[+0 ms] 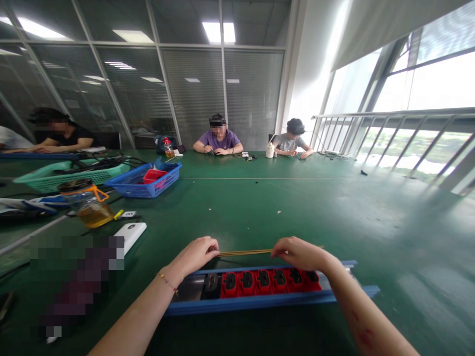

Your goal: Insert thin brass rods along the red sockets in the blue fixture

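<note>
Thin yellowish strips (245, 253) stretch between my two hands, just beyond a long blue-edged rail (260, 305). My left hand (200, 251) is closed on their left end, fingertips pinched together. Toward the right end, my right hand (293, 251) also pinches the strips, and a short tip shows past the wrist. Inside the rail sit several red sockets (263, 281) in a row, with a black socket (212, 285) at their left. My forearms reach over both ends of the rail.
On the left are a blue basket (148, 180) with a red box, a green basket (70, 175) with cables, a jar of amber liquid (91, 210) and a white device (130, 235). Several people sit along the table's far side. A railing stands at the right.
</note>
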The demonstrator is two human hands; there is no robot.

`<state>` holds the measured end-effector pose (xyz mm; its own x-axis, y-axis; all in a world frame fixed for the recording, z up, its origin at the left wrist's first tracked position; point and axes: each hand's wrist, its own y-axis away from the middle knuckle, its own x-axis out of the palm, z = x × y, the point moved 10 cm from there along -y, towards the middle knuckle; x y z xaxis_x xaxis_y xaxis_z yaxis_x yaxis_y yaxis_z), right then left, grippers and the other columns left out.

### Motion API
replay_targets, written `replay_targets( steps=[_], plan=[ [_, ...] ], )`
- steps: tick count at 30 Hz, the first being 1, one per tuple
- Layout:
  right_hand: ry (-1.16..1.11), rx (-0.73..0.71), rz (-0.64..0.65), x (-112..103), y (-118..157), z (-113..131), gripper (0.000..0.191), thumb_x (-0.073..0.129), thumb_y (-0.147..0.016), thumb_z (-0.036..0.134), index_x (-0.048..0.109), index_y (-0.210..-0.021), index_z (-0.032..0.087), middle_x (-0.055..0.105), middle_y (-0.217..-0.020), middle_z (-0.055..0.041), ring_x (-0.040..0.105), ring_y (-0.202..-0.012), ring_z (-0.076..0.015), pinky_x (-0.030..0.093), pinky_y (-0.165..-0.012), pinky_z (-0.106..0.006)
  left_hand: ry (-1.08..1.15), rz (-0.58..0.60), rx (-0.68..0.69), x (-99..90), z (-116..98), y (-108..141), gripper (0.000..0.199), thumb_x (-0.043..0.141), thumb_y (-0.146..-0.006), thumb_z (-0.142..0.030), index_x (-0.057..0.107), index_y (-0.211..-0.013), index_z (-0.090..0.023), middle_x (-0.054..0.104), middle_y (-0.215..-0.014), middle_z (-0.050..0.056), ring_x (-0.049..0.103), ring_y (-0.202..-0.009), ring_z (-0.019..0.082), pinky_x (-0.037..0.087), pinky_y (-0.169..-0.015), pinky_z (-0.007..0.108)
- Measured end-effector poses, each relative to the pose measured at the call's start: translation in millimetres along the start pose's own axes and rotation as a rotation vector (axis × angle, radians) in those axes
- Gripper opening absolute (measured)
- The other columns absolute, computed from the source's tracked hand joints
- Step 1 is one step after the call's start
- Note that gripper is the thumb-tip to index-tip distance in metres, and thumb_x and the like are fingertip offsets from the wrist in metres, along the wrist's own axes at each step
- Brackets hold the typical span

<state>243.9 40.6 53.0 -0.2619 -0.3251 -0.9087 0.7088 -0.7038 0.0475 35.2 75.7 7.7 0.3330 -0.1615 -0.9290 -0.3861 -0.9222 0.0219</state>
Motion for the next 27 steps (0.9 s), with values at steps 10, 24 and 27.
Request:
replay_targets(
  steps=[10, 24, 27],
  plan=[
    [-0.105, -0.039, 0.109, 23, -14, -9, 0.04, 0.033, -0.089, 0.037, 0.056, -0.117, 0.019, 0.056, -0.119, -0.0051, 0.05, -0.108, -0.0184, 0.037, -0.095, -0.028, -0.026, -0.003, 0.021, -0.8, -2, 2, 0.02, 0.054, -0.075, -0.042, 0.06, -0.077, -0.023, 0.059, -0.077, -0.001, 0.054, -0.069, 0.014, 0.035, -0.058, 0.022],
    [-0.153, -0.033, 0.128, 24, -12, -7, 0.043, 0.038, -0.087, 0.042, 0.054, -0.119, 0.02, 0.052, -0.124, -0.0055, 0.047, -0.111, -0.0202, 0.034, -0.097, -0.031, -0.226, -0.067, 0.101, -4.0, -14, 1, 0.01, 0.051, -0.077, -0.022, 0.061, -0.077, -0.024, 0.061, -0.078, -0.002, 0.056, -0.073, 0.013, 0.038, -0.065, 0.023],
    [-0.13, -0.017, 0.087, 19, -12, -10, 0.041, 0.041, -0.085, 0.041, 0.054, -0.119, 0.021, 0.053, -0.123, -0.0053, 0.048, -0.11, -0.0202, 0.035, -0.097, -0.031, -0.23, -0.061, 0.1, -4.5, -15, 2, 0.013, 0.049, -0.076, -0.017, 0.061, -0.077, -0.024, 0.061, -0.076, -0.002, 0.056, -0.072, 0.013, 0.038, -0.065, 0.023]
  ],
)
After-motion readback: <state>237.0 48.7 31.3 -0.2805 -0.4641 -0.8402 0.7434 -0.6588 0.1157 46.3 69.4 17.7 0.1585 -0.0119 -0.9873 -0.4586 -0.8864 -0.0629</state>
